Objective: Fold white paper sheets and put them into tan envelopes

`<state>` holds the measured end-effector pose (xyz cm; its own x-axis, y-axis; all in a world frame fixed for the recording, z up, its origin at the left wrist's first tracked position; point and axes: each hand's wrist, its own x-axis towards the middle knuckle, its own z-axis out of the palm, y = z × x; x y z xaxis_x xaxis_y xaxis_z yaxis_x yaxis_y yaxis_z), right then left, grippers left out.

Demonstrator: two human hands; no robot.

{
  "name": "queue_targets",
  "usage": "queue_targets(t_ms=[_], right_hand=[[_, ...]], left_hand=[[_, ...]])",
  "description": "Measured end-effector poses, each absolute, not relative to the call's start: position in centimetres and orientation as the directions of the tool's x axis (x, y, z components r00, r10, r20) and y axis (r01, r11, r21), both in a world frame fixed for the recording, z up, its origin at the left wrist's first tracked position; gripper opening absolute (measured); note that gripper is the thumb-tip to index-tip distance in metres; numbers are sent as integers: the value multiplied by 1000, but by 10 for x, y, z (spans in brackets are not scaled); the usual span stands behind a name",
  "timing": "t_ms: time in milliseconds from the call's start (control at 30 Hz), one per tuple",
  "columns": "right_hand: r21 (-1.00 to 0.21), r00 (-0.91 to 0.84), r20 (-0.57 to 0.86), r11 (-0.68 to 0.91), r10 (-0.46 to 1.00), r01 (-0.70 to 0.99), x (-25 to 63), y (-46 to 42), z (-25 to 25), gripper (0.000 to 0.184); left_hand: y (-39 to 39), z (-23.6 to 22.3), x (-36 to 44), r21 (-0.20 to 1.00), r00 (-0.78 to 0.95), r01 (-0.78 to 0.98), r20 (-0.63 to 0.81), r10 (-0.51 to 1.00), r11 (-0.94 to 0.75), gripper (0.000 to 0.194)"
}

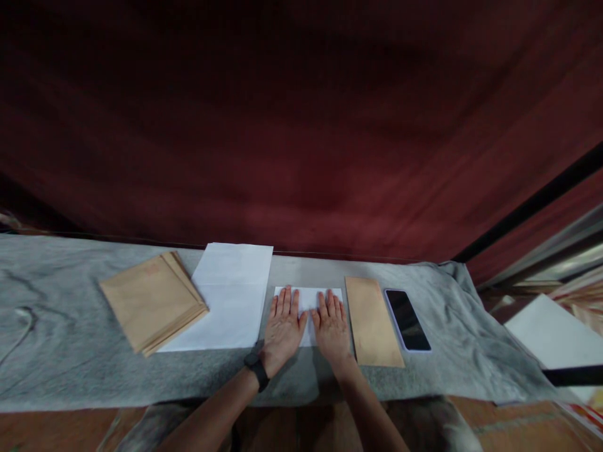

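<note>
A white sheet of paper, which looks folded, lies on the grey cloth in front of me. My left hand rests flat on its left part, fingers stretched forward. On its right part my right hand lies flat too, palm down. Both hands are open and cover much of the paper. Just right of my right hand is a brown envelope. Larger white sheets lie to the left of my left hand, partly under a stack of brown envelopes.
A phone with a dark screen lies right of the single envelope. Grey cloth covers the long table. A dark red curtain hangs behind it. At far left is a white cable; at far right, a white board.
</note>
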<state>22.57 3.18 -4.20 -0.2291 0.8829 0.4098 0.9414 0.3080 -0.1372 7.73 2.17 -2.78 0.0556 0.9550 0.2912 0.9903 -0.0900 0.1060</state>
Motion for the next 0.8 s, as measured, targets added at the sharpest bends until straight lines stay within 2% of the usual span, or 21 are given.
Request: queue_targets(t_ms=[300, 567, 800], right_hand=[[-132, -222, 457, 312, 862, 941, 231, 35, -45, 57], [-125, -211, 440, 292, 873, 948, 230, 35, -44, 58], [-116, -228, 459, 313, 859, 943, 229, 34, -44, 56]], left_hand=[[23, -36, 77, 154, 7, 986, 342, 940, -63, 66], [24, -34, 79, 170, -3, 984, 347, 938, -60, 65], [20, -31, 88, 168, 135, 965, 338, 931, -201, 58]])
